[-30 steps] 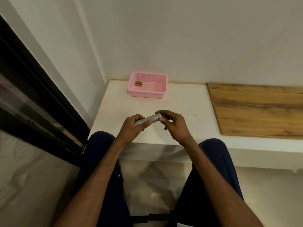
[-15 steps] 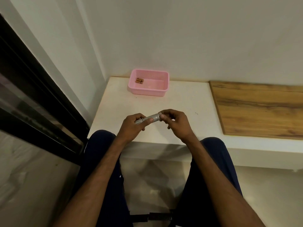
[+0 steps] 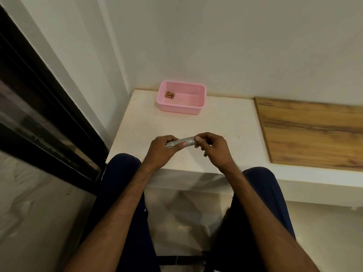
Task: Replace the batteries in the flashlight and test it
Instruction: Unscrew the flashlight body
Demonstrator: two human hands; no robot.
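White counter [image 3: 216, 122]; flashlight [image 3: 181, 142] horiz., left-right axis, both hands gripping ends.

White ledge [image 3: 196, 124], plain wall [image 3: 216, 46]

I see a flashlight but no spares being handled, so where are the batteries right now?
The batteries lie in the near-left corner of the pink basket, at the back of the white table by the wall, beyond both hands and the flashlight.

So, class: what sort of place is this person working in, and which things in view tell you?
Probably a room in a home, in a corner: a low white ledge against plain walls, a dark-framed glass door on the left, a wood-grain panel on the right.
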